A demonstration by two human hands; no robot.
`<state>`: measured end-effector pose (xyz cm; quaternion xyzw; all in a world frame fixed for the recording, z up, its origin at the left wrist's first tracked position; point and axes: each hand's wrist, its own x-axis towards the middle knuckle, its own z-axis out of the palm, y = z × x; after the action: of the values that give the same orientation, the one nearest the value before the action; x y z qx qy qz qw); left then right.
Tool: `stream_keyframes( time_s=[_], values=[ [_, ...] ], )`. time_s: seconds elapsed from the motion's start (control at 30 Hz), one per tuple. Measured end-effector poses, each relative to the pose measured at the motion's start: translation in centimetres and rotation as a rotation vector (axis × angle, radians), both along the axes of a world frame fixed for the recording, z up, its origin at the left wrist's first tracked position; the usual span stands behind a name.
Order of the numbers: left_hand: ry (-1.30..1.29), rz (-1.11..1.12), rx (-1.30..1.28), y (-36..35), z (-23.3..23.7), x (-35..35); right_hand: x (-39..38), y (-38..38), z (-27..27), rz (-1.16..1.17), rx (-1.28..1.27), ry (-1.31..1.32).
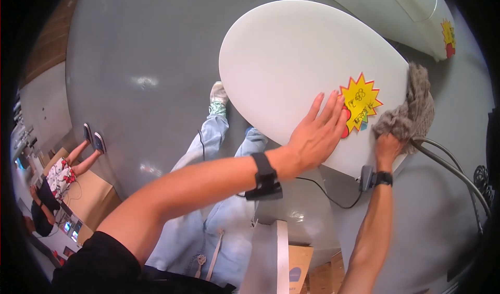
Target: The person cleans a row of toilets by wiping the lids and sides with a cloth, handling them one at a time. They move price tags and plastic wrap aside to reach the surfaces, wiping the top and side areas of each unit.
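A white toilet lid [291, 59], rounded at one end, lies closed in the middle of the view. On it is a yellow starburst price sticker [359, 100] with a red edge and handwriting. My left hand [319, 135] rests flat on the lid beside the sticker, its fingers stretched out and overlapping the sticker's edge. At the lid's narrower end, my right hand [389, 147] is closed on a crumpled grey-brown rag [416, 103], which drapes over the edge there. The rag hides part of that end.
Another white fixture [401, 12] with a similar sticker stands at the upper right. A grey hose [453, 163] curves along the right side. A thin black cable [333, 197] hangs by my right wrist. Cardboard boxes [299, 265] are below; another person [57, 184] sits at the far left.
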<state>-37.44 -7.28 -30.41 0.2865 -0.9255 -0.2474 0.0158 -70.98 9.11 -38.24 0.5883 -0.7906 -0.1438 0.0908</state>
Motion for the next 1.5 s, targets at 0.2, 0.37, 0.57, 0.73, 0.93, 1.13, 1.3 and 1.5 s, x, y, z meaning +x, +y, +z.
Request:
stream_keyframes(
  time_s=[0.2, 0.37, 0.57, 0.73, 0.93, 1.13, 1.3, 1.5],
  values=[
    [0.212, -0.077, -0.083, -3.7, -2.4, -4.7, 17.5, 8.1, 3.6, -0.282, 0.184, -0.257],
    [0.446, -0.087, -0.071, -3.0, -3.8, -9.7, 30.0, 5.6, 3.2, -0.236, 0.196, -0.432],
    [0.453, -0.387, 0.082, 0.1, -3.2, -11.6, 40.1, 0.8, 4.0, -0.143, 0.166, -0.648],
    [0.223, -0.460, 0.076, 0.9, -2.2, -9.8, 44.0, -3.4, 4.8, -0.061, 0.146, -0.812],
    [0.431, -0.415, 0.106, 0.5, -2.2, -9.8, 44.9, -9.2, 5.5, -0.007, 0.075, -0.930],
    [0.713, -0.280, 0.625, -8.8, 2.1, 1.7, 36.0, -19.5, 7.2, -0.019, -0.110, -0.784],
    [0.687, 0.242, 0.717, -15.1, 2.2, 16.2, 30.0, -30.5, 5.0, -0.103, -0.130, -0.577],
    [0.538, 0.624, 0.587, -16.9, 0.4, 22.6, 30.3, -33.7, -0.3, -0.015, -0.252, -0.370]
  ],
)
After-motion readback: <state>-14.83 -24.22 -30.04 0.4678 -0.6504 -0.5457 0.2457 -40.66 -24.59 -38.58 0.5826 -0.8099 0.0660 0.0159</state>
